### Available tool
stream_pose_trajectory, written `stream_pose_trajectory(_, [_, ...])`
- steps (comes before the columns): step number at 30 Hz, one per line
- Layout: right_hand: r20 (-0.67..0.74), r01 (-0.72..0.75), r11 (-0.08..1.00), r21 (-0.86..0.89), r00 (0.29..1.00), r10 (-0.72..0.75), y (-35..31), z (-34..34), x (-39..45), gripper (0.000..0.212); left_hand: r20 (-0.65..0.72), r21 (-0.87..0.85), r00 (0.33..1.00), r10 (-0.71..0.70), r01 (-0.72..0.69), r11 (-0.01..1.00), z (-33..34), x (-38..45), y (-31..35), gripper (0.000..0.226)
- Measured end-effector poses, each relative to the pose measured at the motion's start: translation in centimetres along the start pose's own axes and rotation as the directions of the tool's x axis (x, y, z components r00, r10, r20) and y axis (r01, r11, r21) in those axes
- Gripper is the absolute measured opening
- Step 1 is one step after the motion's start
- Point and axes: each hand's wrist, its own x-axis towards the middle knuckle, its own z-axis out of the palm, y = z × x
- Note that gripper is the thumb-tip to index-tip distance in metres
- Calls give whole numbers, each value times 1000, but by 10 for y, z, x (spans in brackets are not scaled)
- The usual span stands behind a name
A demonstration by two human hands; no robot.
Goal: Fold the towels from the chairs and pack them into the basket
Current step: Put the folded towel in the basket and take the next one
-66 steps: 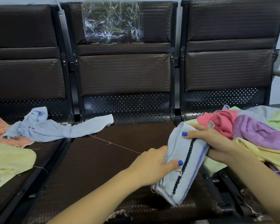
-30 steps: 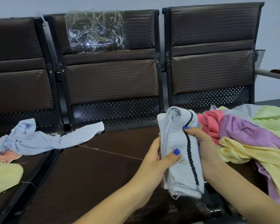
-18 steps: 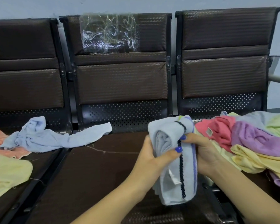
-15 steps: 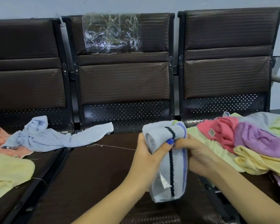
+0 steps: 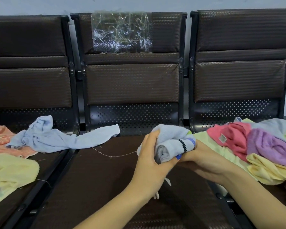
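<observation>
Hands met over the front of the middle dark brown woven-textured chair seat point(image 5: 96, 176), both closed round a rolled pale blue towel with a black braided stripe point(image 5: 170, 142). The left hand point(image 5: 151, 160) wrapped the roll from its left side, fingers curled over the top and thumb tucked beneath, a blue-painted nail showing at the lower edge. The right hand point(image 5: 205, 158) gripped the roll's right end, its fingers mostly hidden behind the cloth. The rolled towel was held just above the seat, near the gap to the right chair.

A crumpled pale blue towel point(image 5: 56, 138) lay across the join between the left and middle seats. On the left seat a peach-orange towel point(image 5: 0, 138) lay partly beneath it, with a pale yellow towel point(image 5: 10, 172) nearer the camera. The right seat carried a heap: a coral-pink towel with a small label point(image 5: 228, 138), a lilac towel point(image 5: 269, 146) beside it, a light yellow towel point(image 5: 267, 169) at the front, and pale green cloth point(image 5: 210, 142) beneath, touching the right wrist. A loose thread point(image 5: 112, 156) trailed across the middle seat. A sheet of crinkled clear plastic point(image 5: 121, 32) was stuck to the middle chair's backrest
</observation>
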Motion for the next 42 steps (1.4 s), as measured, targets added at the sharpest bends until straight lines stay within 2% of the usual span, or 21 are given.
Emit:
stream_pose_trajectory(3, [16, -14, 997, 69, 1000, 13, 1, -4, -2, 44, -70, 192, 977, 200, -183, 964, 2, 1, 6, 51])
stream_pose_trajectory(5, [63, -30, 991, 129, 998, 22, 3, -7, -3, 48, -75, 326, 956, 283, -245, 913, -1, 3, 5, 53])
stream_pose_trajectory(10, [131, -11, 966, 258, 991, -24, 3, -8, -6, 66, 8, 401, 953, 304, -281, 872, -8, 8, 2, 59])
stream_pose_trajectory(13, [96, 14, 967, 254, 995, -40, 3, -2, -4, 68, 26, 321, 977, 210, -207, 924, -10, 7, 4, 42])
stream_pose_trajectory(15, [121, -10, 964, 265, 992, -23, 3, 2, -2, 59, 30, 263, 981, 190, -191, 946, -12, 7, 8, 32])
stream_pose_trajectory(18, [184, -60, 964, 259, 983, 12, -2, 6, -6, 46, 9, 252, 983, 183, -180, 951, -16, 8, 10, 39])
stream_pose_trajectory(20, [203, -55, 971, 232, 979, 7, -4, 12, -9, 50, 15, 251, 984, 175, -173, 952, -18, 8, 9, 50])
stream_pose_trajectory(22, [119, 6, 979, 204, 992, -31, -3, 18, -8, 63, 31, 248, 983, 180, -182, 952, -18, 7, 6, 58])
stream_pose_trajectory(25, [-91, 187, 976, 108, 980, -178, -1, 22, -2, 87, 66, 192, 991, 119, -130, 973, -15, 8, 7, 27])
stream_pose_trajectory(26, [-138, 237, 967, 96, 965, -223, 0, 22, -1, 88, 75, 169, 992, 107, -118, 979, -15, 8, 6, 28])
stream_pose_trajectory(29, [-199, 311, 950, 17, 932, -301, 0, 16, -1, 76, 100, 80, 992, 71, -79, 994, -14, 11, 4, 38])
stream_pose_trajectory(31, [-212, 339, 937, -86, 912, -350, 0, 12, -2, 54, 147, -10, 989, 35, -33, 999, -16, 11, 4, 39])
stream_pose_trajectory(33, [-236, 351, 929, -117, 899, -370, -1, 7, -1, 32, 225, -61, 974, -11, 26, 998, -18, 11, 0, 54])
stream_pose_trajectory(35, [-254, 361, 920, -155, 885, -390, 0, 1, -1, 38, 282, -112, 958, -48, 83, 990, -18, 10, -1, 67])
stream_pose_trajectory(37, [-282, 356, 921, -156, 878, -387, 1, -6, 0, 49, 298, -200, 951, -88, 152, 968, -19, 9, -1, 68])
stream_pose_trajectory(42, [-346, 293, 955, -46, 892, -290, 4, -20, 2, 58, 255, -265, 935, -245, 311, 913, -16, 7, 2, 34])
